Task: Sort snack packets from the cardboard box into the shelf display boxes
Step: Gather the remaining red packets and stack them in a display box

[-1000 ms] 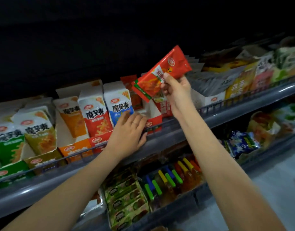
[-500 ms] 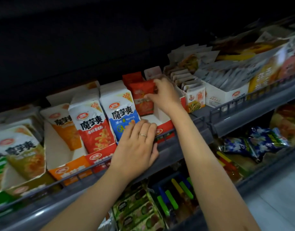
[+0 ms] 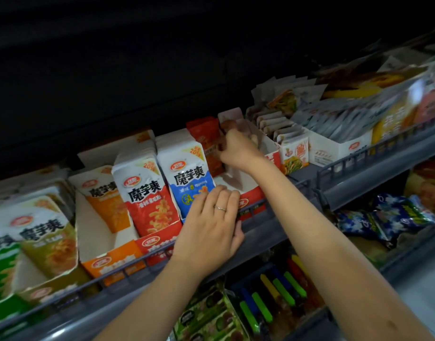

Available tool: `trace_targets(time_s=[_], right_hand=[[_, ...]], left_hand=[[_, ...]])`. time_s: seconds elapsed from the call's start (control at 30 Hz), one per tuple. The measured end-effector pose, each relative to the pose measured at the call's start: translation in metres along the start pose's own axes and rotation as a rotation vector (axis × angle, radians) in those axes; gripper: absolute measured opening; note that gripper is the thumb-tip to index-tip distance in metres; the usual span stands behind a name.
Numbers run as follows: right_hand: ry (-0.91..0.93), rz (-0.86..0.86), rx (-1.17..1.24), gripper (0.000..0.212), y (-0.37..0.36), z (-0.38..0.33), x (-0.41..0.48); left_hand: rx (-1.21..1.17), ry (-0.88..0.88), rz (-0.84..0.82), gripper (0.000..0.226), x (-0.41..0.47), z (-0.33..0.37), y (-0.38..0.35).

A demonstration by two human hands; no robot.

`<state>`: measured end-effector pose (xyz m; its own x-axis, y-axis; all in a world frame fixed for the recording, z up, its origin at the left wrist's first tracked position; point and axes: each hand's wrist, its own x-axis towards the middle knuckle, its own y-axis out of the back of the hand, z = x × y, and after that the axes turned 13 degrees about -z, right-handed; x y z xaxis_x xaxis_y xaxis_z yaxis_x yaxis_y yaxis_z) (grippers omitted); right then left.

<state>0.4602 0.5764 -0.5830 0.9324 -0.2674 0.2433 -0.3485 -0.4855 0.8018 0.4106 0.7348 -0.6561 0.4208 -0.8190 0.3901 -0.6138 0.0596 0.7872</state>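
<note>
R hand [image 3: 238, 150] in the red display box [image 3: 253, 196], fingers curled at the red packet [image 3: 205, 141] standing at its back. It's blurred, can't tell if gripping. L hand [image 3: 211, 225] flat, fingers straight, resting on shelf rail [image 3: 273, 232] & blue packet [image 3: 187, 178] front.

Left hand [image 3: 211, 225] flat, fingers straight; right hand [image 3: 237, 151] extended, fingers curled.

- The right hand [image 3: 236, 151] reaches into the red display box [image 3: 252, 196] — fingers curled on a red packet [image 3: 205, 141] standing at its back.
- The left hand [image 3: 211, 225] lies flat over the shelf rail [image 3: 280, 230], fingertips touching the blue packet [image 3: 187, 178].
- A red-and-white packet [image 3: 147, 205] stands just beside the blue one.
</note>
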Motion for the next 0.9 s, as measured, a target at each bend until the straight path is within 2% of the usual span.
trace_targets(time_s=[0.07,0.2,0.37,0.67,0.9], right_hand=[[0.043,-0.054,-0.088,0.046,-0.002,0.0,-0.004],[0.122,-0.194,-0.512,0.047,-0.003,-0.003,-0.007],[0.103,-0.129,-0.844,0.04,-0.008,-0.005,0.007],[-0.007,-0.183,-0.897,0.042,-0.019,-0.008,0.025],[0.12,-0.192,-0.74,0.033,0.001,-0.007,0.009]], left_hand=[[-0.004,0.0,-0.003,0.049,0.0,0.0,0.001],[-0.013,0.0,-0.017,0.049,0.0,0.001,0.002],[-0.017,0.0,-0.012,0.049,-0.001,0.001,0.001],[-0.007,0.01,0.015,0.049,-0.001,0.0,0.0],[-0.003,0.003,0.008,0.048,-0.001,0.0,0.001]])
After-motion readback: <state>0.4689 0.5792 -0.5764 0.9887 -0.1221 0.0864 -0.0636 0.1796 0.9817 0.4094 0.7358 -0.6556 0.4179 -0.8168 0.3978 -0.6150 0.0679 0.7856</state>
